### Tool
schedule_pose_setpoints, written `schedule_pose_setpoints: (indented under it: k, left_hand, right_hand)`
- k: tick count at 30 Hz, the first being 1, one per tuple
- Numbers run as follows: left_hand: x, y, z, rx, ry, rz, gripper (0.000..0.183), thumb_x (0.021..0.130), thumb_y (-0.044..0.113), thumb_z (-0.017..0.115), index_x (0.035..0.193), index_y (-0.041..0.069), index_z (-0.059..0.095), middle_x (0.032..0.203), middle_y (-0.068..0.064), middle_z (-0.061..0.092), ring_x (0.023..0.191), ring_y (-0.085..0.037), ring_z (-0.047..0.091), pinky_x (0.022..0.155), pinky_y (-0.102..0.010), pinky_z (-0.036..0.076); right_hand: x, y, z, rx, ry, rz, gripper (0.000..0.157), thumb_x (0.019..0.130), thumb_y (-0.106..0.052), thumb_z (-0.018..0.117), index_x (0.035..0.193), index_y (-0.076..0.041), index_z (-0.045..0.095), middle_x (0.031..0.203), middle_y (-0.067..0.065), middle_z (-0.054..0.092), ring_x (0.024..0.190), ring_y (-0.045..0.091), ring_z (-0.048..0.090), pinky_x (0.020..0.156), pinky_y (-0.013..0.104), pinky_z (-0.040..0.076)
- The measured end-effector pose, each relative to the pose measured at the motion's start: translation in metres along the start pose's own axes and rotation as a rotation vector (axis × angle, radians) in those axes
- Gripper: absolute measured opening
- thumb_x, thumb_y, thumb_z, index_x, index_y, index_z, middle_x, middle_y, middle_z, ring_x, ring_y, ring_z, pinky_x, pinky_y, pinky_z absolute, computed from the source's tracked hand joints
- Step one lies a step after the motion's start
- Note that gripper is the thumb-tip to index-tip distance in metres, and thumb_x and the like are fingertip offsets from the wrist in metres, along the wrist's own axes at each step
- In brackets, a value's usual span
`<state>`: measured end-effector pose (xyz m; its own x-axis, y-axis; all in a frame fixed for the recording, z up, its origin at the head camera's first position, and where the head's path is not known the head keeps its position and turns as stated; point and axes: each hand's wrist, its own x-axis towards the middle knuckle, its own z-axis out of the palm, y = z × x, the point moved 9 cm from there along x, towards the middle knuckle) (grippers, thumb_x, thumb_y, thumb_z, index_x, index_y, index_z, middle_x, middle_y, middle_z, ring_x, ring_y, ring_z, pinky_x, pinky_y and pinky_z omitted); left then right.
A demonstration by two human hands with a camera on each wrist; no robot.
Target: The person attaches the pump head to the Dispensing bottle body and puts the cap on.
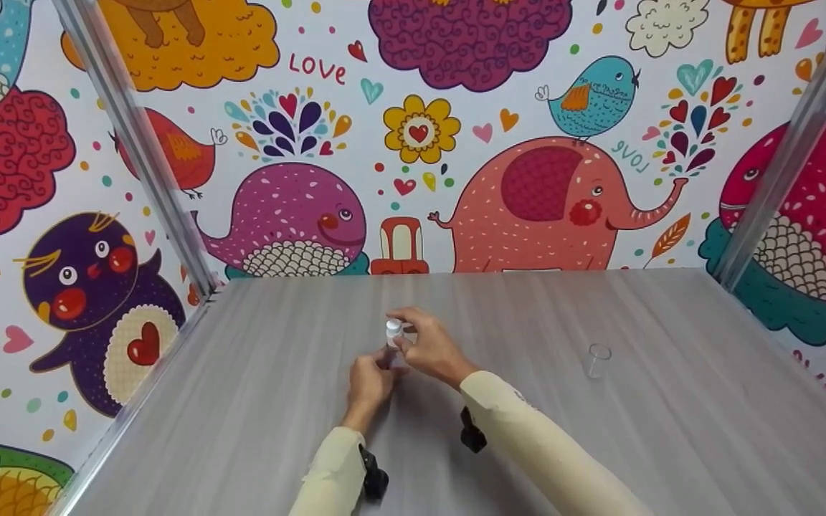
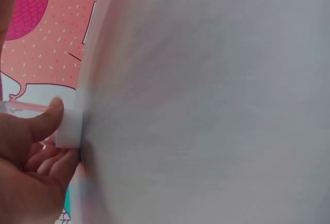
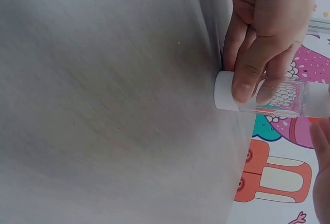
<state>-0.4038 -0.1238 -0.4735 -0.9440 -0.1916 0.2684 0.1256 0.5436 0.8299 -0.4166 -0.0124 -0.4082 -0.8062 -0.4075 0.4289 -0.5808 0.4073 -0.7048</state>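
Grey, stripy counter (image 1: 241,401) spreads out down low. Closest are two pale sleeves (image 1: 327,476), coming in around six o'clock. Next come the hands. The left hand (image 1: 368,387) sits at seven o'clock from a small clear bottle (image 3: 286,105), thumb and fingers bent, pinching its white bottom end (image 3: 225,91). The right hand (image 1: 438,351) sits at four o'clock, fingers curled round the white top (image 1: 393,325). The bottle is upright between them, near the middle of the counter — I can't tell if it touches down.

It looks smooth, so a loose pinch or a hard twist might make it slip or spin. A lopsided pull could tip it.

At three o'clock, well apart, stands a clear cup (image 1: 597,364) — a swinging right arm might knock it over. Far off, at twelve o'clock, the wall (image 1: 345,25) has a pink elephant (image 1: 520,236).
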Motion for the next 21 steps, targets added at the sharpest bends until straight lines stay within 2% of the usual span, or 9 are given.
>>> schedule_pose_setpoints:
  k: [6, 13, 17, 21]
  left_hand:
    - [-0.0004, 0.0009, 0.0004, 0.020, -0.013, -0.005, 0.018, 0.076, 0.007, 0.081, 0.091, 0.000, 0.077, 0.085, -0.013, 0.073, 0.075, -0.016, 0.060, 0.070, -0.034, 0.050]
    - [-0.0005, 0.0004, 0.0020, 0.013, -0.028, -0.007, 0.016, 0.077, 0.005, 0.080, 0.091, 0.000, 0.076, 0.077, -0.006, 0.067, 0.069, -0.014, 0.053, 0.064, -0.029, 0.045]
    - [-0.0008, 0.0007, 0.0016, 0.001, -0.028, -0.007, 0.016, 0.076, 0.002, 0.078, 0.092, 0.000, 0.076, 0.073, -0.004, 0.062, 0.068, -0.014, 0.050, 0.062, -0.027, 0.042]
    - [-0.0012, 0.0011, 0.0003, -0.006, -0.019, -0.006, 0.023, 0.075, 0.001, 0.079, 0.098, 0.001, 0.078, 0.079, -0.009, 0.069, 0.070, -0.015, 0.051, 0.066, -0.029, 0.045]
  right_hand:
    - [-0.0001, 0.0019, -0.0003, -0.012, 0.006, 0.032, 0.038, 0.092, 0.003, 0.064, 0.129, -0.002, 0.062, 0.123, 0.013, 0.068, 0.109, 0.023, 0.068, 0.094, 0.033, 0.055]
    - [0.0005, 0.0065, -0.0014, -0.008, -0.005, 0.093, 0.038, 0.091, -0.002, 0.068, 0.129, -0.003, 0.063, 0.119, 0.010, 0.069, 0.104, 0.020, 0.068, 0.091, 0.030, 0.056]
    - [0.0008, 0.0066, -0.0019, 0.001, -0.019, 0.103, 0.041, 0.090, -0.005, 0.070, 0.130, -0.002, 0.061, 0.121, 0.012, 0.068, 0.107, 0.023, 0.067, 0.093, 0.035, 0.056]
    - [0.0011, 0.0046, -0.0029, 0.030, -0.023, 0.104, 0.044, 0.089, -0.005, 0.071, 0.131, -0.001, 0.060, 0.128, 0.014, 0.065, 0.115, 0.029, 0.064, 0.099, 0.044, 0.053]
